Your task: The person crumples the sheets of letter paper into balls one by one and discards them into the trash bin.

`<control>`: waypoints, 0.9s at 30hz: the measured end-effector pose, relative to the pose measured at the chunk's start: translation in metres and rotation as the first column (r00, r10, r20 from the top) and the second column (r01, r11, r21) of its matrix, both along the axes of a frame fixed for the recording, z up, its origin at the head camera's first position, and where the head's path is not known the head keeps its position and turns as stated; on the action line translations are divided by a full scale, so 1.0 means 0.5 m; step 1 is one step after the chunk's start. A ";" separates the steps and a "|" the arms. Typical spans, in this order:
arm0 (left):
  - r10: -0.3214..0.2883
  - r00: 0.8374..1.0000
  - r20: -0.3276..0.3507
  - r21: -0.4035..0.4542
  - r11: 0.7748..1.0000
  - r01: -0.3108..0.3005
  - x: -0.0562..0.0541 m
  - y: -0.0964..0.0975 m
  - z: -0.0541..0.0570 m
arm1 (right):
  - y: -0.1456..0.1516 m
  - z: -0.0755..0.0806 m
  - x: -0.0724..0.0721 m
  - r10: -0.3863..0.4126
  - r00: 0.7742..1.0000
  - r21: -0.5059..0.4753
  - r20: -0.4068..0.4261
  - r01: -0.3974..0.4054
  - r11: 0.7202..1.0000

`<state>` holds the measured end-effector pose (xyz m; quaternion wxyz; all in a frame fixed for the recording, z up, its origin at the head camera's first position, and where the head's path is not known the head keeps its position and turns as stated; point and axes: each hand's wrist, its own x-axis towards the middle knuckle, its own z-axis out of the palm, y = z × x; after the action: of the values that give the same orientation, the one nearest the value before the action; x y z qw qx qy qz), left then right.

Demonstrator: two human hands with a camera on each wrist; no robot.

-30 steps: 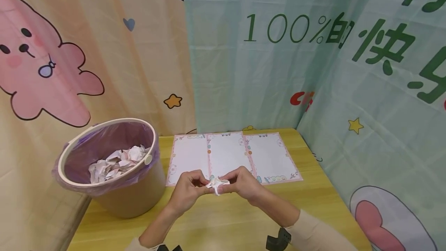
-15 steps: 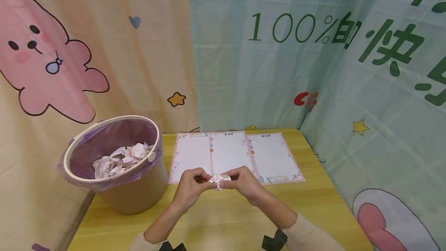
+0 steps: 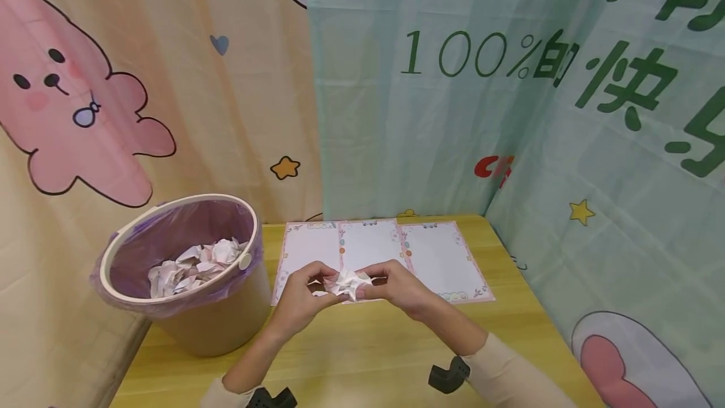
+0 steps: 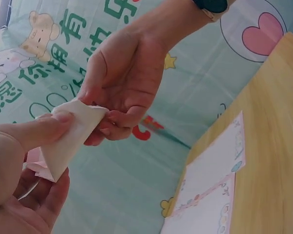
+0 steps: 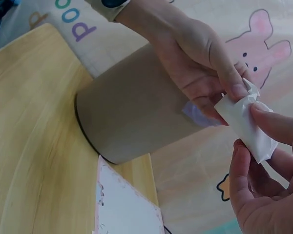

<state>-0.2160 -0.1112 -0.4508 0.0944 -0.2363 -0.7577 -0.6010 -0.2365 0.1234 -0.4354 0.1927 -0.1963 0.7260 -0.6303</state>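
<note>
A crumpled piece of white paper (image 3: pixel 348 283) with pinkish parts is held between both hands above the table. My left hand (image 3: pixel 300 300) pinches its left side, thumb in front and fingers behind. On the other side my right hand (image 3: pixel 399 291) pinches it between thumb and fingers. In the left wrist view the paper (image 4: pixel 71 139) looks folded, with creased edges and a pink patch low on its left. From the right wrist, the paper (image 5: pixel 249 127) shows a smooth white face under the right thumb. Parts of it are hidden behind fingers.
A beige bin (image 3: pixel 221 326) with a purple liner stands at the left, holding several crumpled papers (image 3: pixel 195 266). Three white sheets with pink printed borders (image 3: pixel 444 257) lie side by side at the back of the wooden table (image 3: pixel 385 351). Printed curtains (image 3: pixel 391 143) enclose the back and right.
The paper between my hands has opened out and looks larger. My hands have risen slightly and stand a little further apart. The head view has shifted slightly.
</note>
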 end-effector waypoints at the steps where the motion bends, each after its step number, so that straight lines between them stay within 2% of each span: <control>1: -0.015 1.000 -0.010 0.004 1.000 0.015 -0.001 -0.004 0.002 | -0.001 0.004 -0.001 0.010 1.000 0.008 -0.017 -0.010 1.000; 7: -0.122 0.991 -0.054 -0.008 0.993 0.122 -0.008 -0.027 0.012 | -0.001 0.026 -0.007 0.052 0.996 0.038 -0.065 -0.050 0.998; 12: -0.153 0.981 -0.117 -0.026 0.988 0.151 -0.011 -0.037 0.020 | 0.004 0.039 -0.010 0.042 0.993 0.057 -0.111 -0.036 0.998; 17: -0.089 0.985 -0.148 -0.027 0.996 0.086 -0.007 -0.031 0.026 | -0.002 0.045 -0.007 0.043 0.972 0.104 -0.231 -0.019 0.994; 21: -0.008 0.988 -0.157 -0.027 1.000 0.003 -0.001 -0.015 0.031 | -0.013 0.054 0.008 -0.032 0.940 0.193 -0.339 0.103 0.976; 24: 0.060 0.984 -0.168 -0.030 0.997 -0.066 0.002 0.001 0.032 | -0.023 0.060 0.019 -0.106 0.927 0.234 -0.360 0.200 0.951; 27: 0.121 0.982 -0.144 -0.035 0.991 -0.128 0.010 0.018 0.031 | -0.029 0.061 0.028 -0.165 0.924 0.261 -0.344 0.263 0.929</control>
<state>-0.2112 -0.1020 -0.4353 0.1803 -0.2327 -0.7754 -0.5587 -0.2224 0.1087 -0.4048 0.0308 -0.1817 0.8522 -0.4896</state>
